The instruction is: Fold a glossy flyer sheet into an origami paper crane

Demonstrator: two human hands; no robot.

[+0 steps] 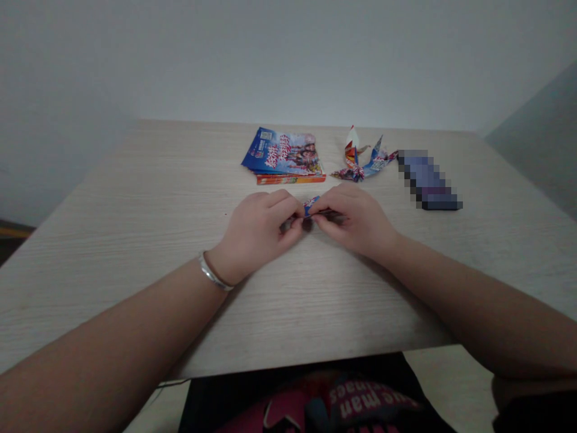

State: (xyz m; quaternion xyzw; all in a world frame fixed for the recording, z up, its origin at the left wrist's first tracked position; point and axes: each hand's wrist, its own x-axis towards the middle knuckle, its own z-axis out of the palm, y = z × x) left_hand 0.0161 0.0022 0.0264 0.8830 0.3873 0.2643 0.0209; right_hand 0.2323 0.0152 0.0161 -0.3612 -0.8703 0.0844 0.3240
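Note:
Between my two hands is a small piece of folded printed paper [311, 205], blue with red and white print. My left hand [265, 225], with a silver bracelet at the wrist, pinches its left side between thumb and forefinger. On the other side, the fingertips of my right hand [354, 219] are closed on the paper as well. Most of the paper is hidden behind the fingers, so its full shape cannot be made out. Both hands rest low over the table, with the fingertips close together.
Beyond my hands lies a stack of printed leaflets [283, 155], blue on top with orange edges below. Right of it are folded paper figures [360, 165] with pointed tips. A pixelated dark phone-like object [428, 179] lies farther right. The pale wooden table [157, 210] meets a wall behind.

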